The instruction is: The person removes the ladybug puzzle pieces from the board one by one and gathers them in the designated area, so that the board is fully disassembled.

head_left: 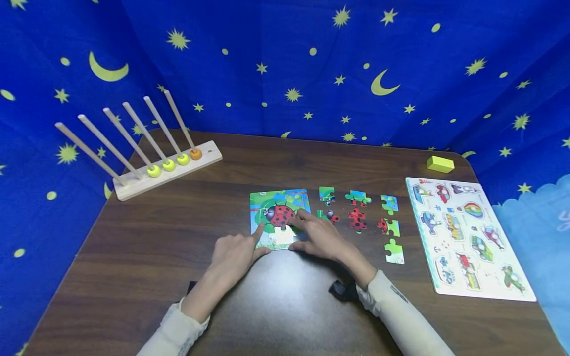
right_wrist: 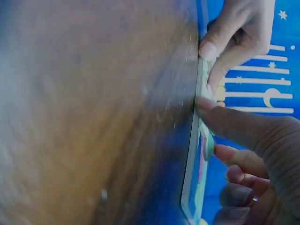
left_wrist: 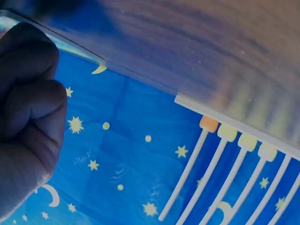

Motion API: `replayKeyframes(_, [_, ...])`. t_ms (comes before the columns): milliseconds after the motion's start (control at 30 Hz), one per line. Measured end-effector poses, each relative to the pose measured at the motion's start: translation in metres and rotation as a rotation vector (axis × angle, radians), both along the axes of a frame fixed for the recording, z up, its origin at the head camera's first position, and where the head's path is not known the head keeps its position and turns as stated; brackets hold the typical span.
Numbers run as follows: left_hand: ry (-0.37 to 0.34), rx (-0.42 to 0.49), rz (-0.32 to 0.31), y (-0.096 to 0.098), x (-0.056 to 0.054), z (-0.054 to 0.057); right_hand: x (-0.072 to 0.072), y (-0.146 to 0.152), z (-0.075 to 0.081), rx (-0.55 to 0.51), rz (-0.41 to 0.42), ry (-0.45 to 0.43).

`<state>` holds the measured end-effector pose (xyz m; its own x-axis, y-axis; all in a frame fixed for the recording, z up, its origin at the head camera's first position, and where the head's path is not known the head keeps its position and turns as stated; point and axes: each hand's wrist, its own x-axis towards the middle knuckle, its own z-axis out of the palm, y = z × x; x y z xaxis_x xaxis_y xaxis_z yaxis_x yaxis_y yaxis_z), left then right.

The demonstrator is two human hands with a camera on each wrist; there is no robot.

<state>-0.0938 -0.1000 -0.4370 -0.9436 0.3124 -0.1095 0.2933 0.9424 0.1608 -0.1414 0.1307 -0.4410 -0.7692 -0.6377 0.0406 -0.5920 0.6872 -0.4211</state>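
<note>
A ladybug jigsaw board (head_left: 277,198) lies flat on the table, its lower part glaring pale around a whitish puzzle piece (head_left: 283,236). My left hand (head_left: 231,259) reaches its lower left corner, index finger extended onto the picture and thumb at the front edge. On the right side, my right hand (head_left: 321,235) bends over the board with its thumb at the front edge. In the right wrist view, its thumb and a fingertip take hold of a green-edged puzzle piece (right_wrist: 209,149) slightly raised from the board; the hand hides most of that piece from above.
Several loose jigsaw pieces (head_left: 357,219) lie in rows right of the board, partly behind the right hand. Farther right are a picture peg board (head_left: 463,237) and a yellow block (head_left: 440,164). A wooden peg stand (head_left: 166,170) with beads stands at the back left.
</note>
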Motion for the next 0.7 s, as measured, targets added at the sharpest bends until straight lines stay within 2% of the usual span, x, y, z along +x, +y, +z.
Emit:
replayKeyframes(200, [0.013, -0.007, -0.01, -0.0007, 0.0001, -0.0012, 0.0062, -0.0016, -0.0011, 0.004, -0.003, 0.108])
replayKeyframes(467, [-0.009, 0.013, 0.009, -0.0013, 0.0018, -0.0012, 0.0071, -0.0001, -0.0047, -0.013, 0.003, 0.134])
replayKeyframes(567, [-0.013, 0.013, 0.015, -0.0016, 0.002, -0.0003, 0.0052, 0.001, -0.0054, -0.015, -0.004, 0.107])
replayKeyframes(700, [-0.004, 0.018, 0.015, -0.0019, 0.0029, -0.0004, 0.002, 0.0029, -0.0064, -0.016, -0.043, -0.003])
